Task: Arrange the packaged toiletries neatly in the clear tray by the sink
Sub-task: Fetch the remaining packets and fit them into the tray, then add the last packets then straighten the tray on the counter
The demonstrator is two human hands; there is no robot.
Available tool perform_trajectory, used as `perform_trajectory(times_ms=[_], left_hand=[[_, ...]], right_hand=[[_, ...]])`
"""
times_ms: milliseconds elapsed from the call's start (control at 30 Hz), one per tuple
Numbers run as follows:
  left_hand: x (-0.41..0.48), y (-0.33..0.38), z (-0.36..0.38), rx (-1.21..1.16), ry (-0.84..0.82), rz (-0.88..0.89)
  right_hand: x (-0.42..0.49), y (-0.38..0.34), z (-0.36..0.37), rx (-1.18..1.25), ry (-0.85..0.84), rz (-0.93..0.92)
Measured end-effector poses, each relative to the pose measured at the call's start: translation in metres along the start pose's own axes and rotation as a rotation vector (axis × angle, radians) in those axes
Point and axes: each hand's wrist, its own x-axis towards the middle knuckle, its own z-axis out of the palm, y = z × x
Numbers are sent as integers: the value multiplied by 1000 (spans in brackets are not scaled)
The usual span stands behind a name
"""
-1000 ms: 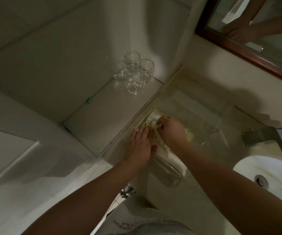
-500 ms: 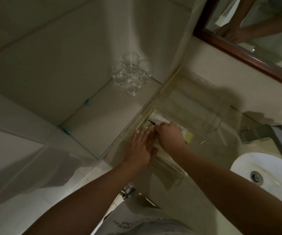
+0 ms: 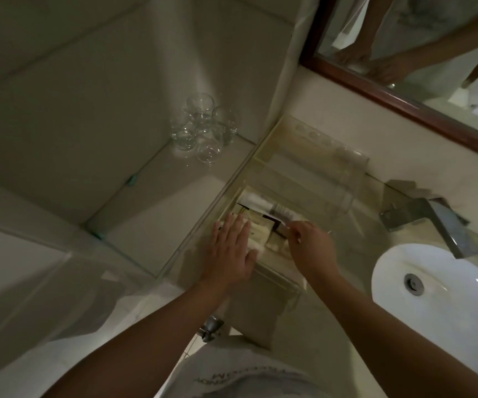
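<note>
Centre frame, the clear tray (image 3: pixel 312 179) on the bench (image 3: pixel 355 225) holds the packaged toiletries (image 3: pixel 260 234); left hand (image 3: pixel 230 254) rests on them, fingers straight; right hand (image 3: pixel 314 248) fingers pinch the long white packet (image 3: pixel 263 204).

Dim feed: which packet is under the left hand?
The cream packet beneath the left hand, beside the tray's long wall; the long white packet lies beyond, uncovered.

Upside-down dark lettering on the grey shirt (image 3: pixel 246 369), too blurred and dim for reading
</note>
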Motion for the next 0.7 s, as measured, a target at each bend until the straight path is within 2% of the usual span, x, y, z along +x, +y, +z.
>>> perform_trajectory(times_ms=[133,400,533,700], left_hand=[[2,37,-7,-24,26,100],[-1,167,17,-12,-37,339],[-17,245,49,-50,-62,428],[-45,390,113,-123,-120,613]], right_hand=[[-21,30,-14,11,17,109],[-82,116,-47,80,152,252],[-135,191,-80,157,248,348],[-239,327,-134,165,419,446]])
